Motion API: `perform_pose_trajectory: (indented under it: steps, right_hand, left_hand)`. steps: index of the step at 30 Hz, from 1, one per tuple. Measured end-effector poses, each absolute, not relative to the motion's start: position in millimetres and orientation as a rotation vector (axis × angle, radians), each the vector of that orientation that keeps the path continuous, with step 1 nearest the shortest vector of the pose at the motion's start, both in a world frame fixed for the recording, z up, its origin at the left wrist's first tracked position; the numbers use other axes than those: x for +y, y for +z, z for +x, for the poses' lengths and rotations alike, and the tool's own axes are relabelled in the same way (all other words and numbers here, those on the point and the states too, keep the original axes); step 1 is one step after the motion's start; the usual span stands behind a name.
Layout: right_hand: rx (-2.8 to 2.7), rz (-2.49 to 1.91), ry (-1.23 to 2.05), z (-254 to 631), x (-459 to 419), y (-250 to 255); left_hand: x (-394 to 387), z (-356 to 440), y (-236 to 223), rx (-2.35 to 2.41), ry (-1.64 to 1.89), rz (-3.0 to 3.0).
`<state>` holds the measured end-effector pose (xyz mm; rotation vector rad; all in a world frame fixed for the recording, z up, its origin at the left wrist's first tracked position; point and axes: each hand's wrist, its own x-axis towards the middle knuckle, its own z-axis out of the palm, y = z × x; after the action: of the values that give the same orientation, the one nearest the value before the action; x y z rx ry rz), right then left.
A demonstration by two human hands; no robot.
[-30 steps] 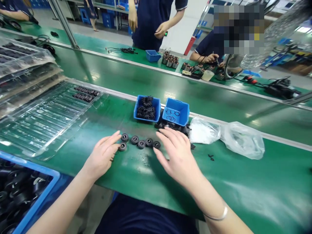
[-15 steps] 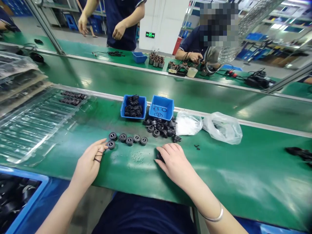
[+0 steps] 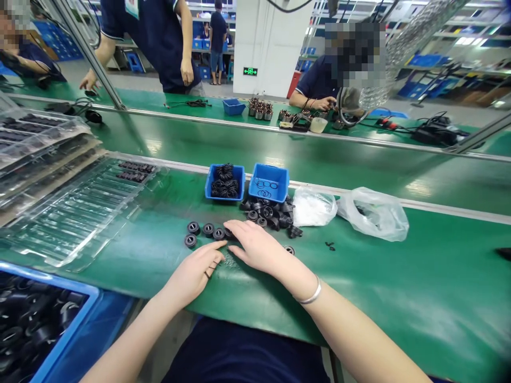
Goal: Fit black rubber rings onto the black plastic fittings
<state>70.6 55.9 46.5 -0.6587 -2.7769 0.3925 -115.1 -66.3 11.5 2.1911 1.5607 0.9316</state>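
Black round caps [image 3: 208, 230] sit grouped on the green table [image 3: 419, 287], openings up, presumably for easy reach. Right hand [image 3: 255, 246] arches over the group's right end, thumb apart from fingers; left hand [image 3: 195, 274] extends its index finger just beside, a dark band [image 3: 208, 273] across its curled fingers, perhaps looped there to stay handy. Whether either grip holds a cap: cannot tell.

Exit sign [image 3: 250, 71] on pillar [image 3: 275, 50]

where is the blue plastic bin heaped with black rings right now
In the head view, the heaped blue bin stands just left of centre, immediately left of a second blue plastic bin.
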Motion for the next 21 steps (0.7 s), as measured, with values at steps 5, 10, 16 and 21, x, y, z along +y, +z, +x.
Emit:
perform_pose_trajectory:
  steps: [5, 10, 16, 21]
  right_hand:
    - [-2.777, -0.636, 0.440, 70.4, 57.1, 45.6]
    - [-2.805, -0.802, 0.266, 70.7, 55.8, 47.0]
    - [-2.859, -0.879, 0.200, 65.1, 57.5, 43.5]
    - [-2.853, -0.901, 0.158, 66.6, 54.0, 51.3]
  left_hand:
    - [-66.8, -125.4, 8.1, 1.593, 0.957, 2.188]
    - [-76.3, -148.3, 21.9, 1.981, 1.167, 1.988]
    - [-72.1, -162.3, 21.4, 2.088, 1.004, 1.898]
    - [-76.5, -158.1, 24.4, 2.131, 1.020, 1.949]
